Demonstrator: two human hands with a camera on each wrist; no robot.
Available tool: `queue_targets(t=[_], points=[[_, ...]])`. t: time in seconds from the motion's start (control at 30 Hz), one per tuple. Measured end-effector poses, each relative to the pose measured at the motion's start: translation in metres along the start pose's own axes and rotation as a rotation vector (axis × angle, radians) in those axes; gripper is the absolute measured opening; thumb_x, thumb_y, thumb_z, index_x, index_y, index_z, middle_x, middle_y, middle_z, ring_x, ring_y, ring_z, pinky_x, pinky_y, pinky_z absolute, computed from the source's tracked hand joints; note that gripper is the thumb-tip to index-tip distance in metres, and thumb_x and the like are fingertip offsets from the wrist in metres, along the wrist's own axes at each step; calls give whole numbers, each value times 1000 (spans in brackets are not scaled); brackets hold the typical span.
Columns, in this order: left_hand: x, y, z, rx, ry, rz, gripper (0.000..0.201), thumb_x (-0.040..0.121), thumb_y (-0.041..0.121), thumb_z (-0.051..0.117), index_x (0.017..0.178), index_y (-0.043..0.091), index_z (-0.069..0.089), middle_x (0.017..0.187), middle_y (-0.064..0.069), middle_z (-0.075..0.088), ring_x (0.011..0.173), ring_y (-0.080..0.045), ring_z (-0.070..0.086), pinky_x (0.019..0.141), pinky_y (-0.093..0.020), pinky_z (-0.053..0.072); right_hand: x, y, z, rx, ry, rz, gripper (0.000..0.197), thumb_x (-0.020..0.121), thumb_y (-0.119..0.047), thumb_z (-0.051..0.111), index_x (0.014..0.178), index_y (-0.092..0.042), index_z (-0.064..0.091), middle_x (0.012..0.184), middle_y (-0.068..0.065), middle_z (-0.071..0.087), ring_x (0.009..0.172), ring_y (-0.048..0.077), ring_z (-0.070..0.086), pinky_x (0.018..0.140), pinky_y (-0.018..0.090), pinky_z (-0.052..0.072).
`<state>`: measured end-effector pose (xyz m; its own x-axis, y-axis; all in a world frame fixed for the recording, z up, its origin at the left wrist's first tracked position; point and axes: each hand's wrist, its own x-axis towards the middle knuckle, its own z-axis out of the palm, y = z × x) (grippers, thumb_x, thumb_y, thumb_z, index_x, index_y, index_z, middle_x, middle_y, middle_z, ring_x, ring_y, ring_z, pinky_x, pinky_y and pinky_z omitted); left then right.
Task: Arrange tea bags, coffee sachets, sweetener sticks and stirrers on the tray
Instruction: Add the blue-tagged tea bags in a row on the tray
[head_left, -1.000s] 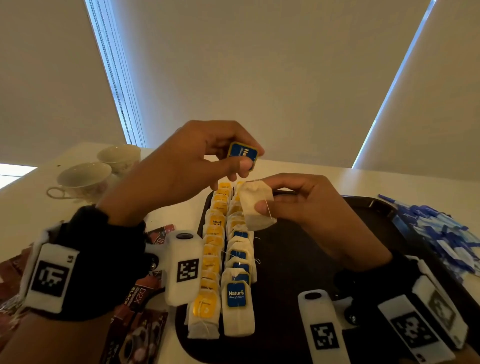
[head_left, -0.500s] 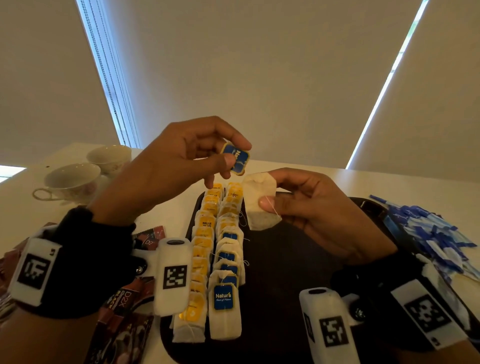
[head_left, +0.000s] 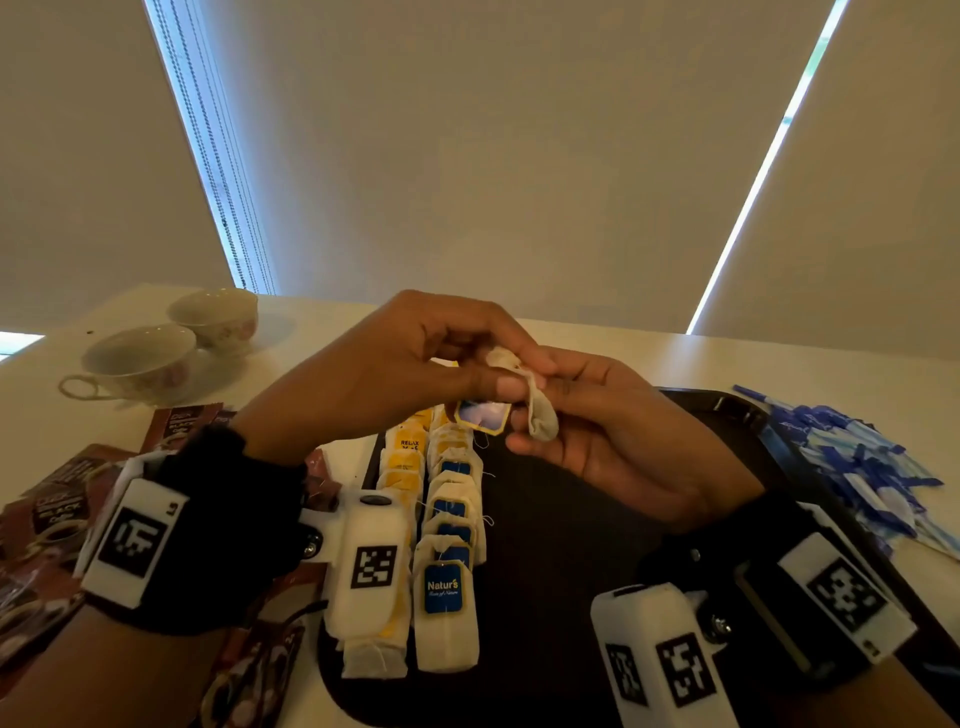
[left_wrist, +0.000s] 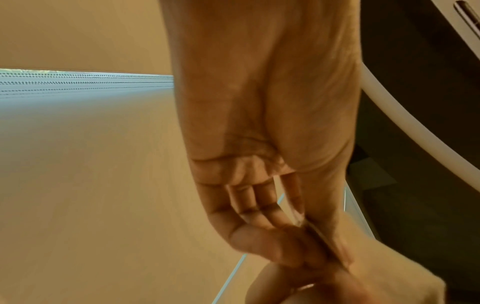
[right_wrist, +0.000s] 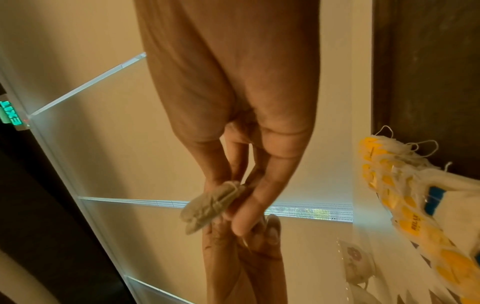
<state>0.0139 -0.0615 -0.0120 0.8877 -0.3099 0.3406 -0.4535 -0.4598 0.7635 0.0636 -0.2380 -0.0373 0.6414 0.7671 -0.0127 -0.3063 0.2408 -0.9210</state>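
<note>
Above the far end of the dark tray (head_left: 571, 530), my two hands meet around one tea bag (head_left: 543, 418). My right hand (head_left: 535, 410) grips the crumpled bag, which the right wrist view shows as a bunched pouch (right_wrist: 213, 203) between thumb and fingers. My left hand (head_left: 498, 382) pinches the bag's top, and its blue tag (head_left: 483, 415) hangs just under the thumb. On the tray's left side lie two rows of tea bags, one with yellow tags (head_left: 402, 460) and one with blue tags (head_left: 449, 519). The left wrist view is blurred, so the pinch there is unclear.
Blue sweetener sticks (head_left: 857, 467) are heaped on the table right of the tray. Brown coffee sachets (head_left: 62, 509) lie left of it. Two teacups (head_left: 140, 358) (head_left: 218, 314) stand at the back left. The tray's middle and right show bare dark surface.
My hands have come together and dropped lower. The tag, held apart from the bag before, is now against it. The flat bag is now bunched in my right hand.
</note>
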Motion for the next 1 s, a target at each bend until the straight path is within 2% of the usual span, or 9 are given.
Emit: queue_targets(t=[0.1,0.2,0.3,0.37,0.43,0.5,0.67,0.83,1.0], points=[[1,-2,0,55,87,-13,22,76,31,74,96,24,71,83,-12,68,75,-16,66,71,-42,56,2,0,-1,-34,34,52,33,86,-13,47,115,1,57,102,13,66,95,25,64,67,30,58],[3,-4,2,87,95,-22,18,74,30,75,90,24,72,80,-21,66,73,-30,64,71,-39,55,1,-2,-2,-22,27,114,54,83,-35,44,121,1,53,102,11,66,107,30,57,82,40,55],[4,-6,5,149,111,-40,9,75,21,76,83,25,73,77,-14,69,73,-29,65,70,-31,55,-2,-6,2,-221,29,188,75,69,-64,53,118,-7,58,105,9,66,102,23,62,86,39,54],[3,-6,3,156,139,-48,9,76,32,75,79,24,72,74,-12,69,71,-26,65,69,-29,56,-4,-6,7,-505,132,138,74,58,-71,61,108,-17,57,97,0,65,96,16,63,83,34,55],[2,-6,-1,143,139,-81,23,70,43,72,79,22,72,75,-13,70,71,-26,67,68,-31,57,-6,-7,10,-733,239,-9,73,52,-66,62,112,-25,50,99,-4,63,95,11,62,81,25,54],[1,-8,-3,155,123,-118,18,68,36,66,78,21,72,74,-12,70,69,-26,67,64,-29,58,-8,-8,11,-867,272,-168,65,53,-57,65,110,-30,50,99,-9,61,90,2,62,74,15,53],[0,-9,-1,180,19,-185,36,61,49,70,77,17,74,65,-8,68,61,-23,65,57,-24,53,-7,-1,7,-978,249,-305,27,76,-21,73,102,-21,63,84,-6,67,79,6,66,74,18,55],[-1,-6,-8,79,-13,-259,21,75,23,70,91,10,73,59,-8,61,42,-2,46,42,-9,35,-5,-1,2,-782,200,-145,25,85,0,61,106,-12,64,88,9,68,74,12,66,67,20,56],[-2,-4,-12,62,4,-253,22,83,14,66,104,14,70,71,-4,67,46,-5,54,44,-15,45,-2,1,4,-481,158,32,17,89,1,52,97,-8,65,95,9,70,85,16,70,68,22,57]])
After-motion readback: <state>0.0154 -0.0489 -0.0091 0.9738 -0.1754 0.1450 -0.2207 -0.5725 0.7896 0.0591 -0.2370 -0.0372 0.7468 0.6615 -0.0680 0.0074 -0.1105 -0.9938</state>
